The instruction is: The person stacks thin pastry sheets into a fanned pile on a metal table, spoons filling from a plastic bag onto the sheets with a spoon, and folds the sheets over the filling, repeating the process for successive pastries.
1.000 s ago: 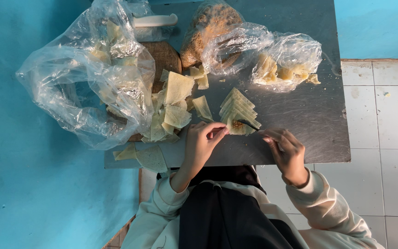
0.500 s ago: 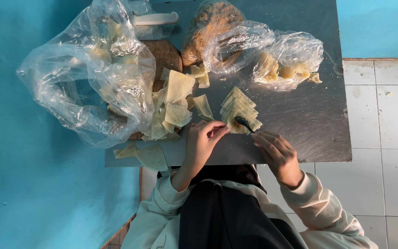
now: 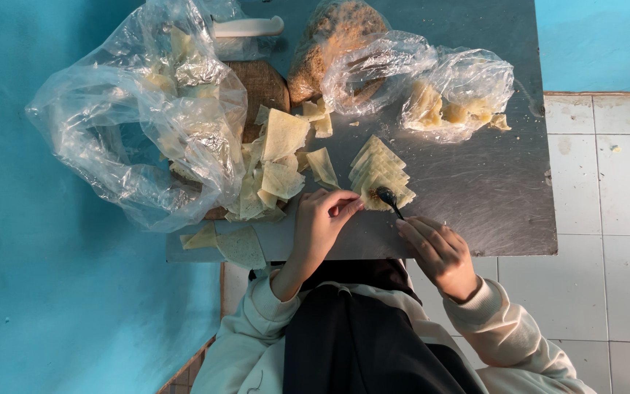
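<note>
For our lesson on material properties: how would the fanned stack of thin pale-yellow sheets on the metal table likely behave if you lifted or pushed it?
The fanned stack looks thin and limp, so a sheet would probably droop when lifted. Being layered loosely, the sheets may slide apart if pushed across the smooth metal table. The left hand rests at its edge, perhaps steadying it, which suggests they are light.

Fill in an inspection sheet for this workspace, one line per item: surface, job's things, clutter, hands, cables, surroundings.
Surface: grey metal table, scratched, with crumbs.
Job's things: fanned stack of pale wrappers; dark spoon resting on it.
Clutter: loose wrappers; big clear bag; small clear bag; brown crumb bag; white handle.
Hands: left hand touches the stack; right hand holds the spoon.
Cables: nothing seen.
Surroundings: blue wall; white floor tiles.
</note>
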